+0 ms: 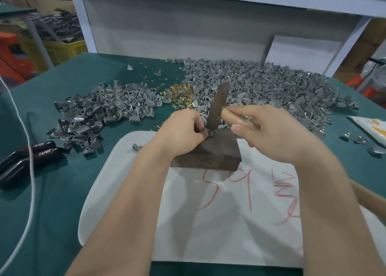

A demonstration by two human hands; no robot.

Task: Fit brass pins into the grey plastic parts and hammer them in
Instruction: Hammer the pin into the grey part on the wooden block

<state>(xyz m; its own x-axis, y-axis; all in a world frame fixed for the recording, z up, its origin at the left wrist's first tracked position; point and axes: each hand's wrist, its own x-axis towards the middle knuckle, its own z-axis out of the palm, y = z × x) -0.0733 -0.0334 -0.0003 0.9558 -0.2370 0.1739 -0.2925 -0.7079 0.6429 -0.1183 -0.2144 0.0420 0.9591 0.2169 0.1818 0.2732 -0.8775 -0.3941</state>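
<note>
On the dark block (pixel 211 152) the left hand (pixel 179 132) pinches a grey part (pixel 205 132) – right hand (pixel 269 127) fisted round the hammer (pixel 218 106), head just above it.

We see matt grey plastic parts (pixel 261 83), shiny brass pins (pixel 179 91), a dull, dark metal hammer head (pixel 217 106) on a pale smooth wooden handle (pixel 231 117), a dark block (pixel 211 152) and green cloth over the table (pixel 62 192).
</note>
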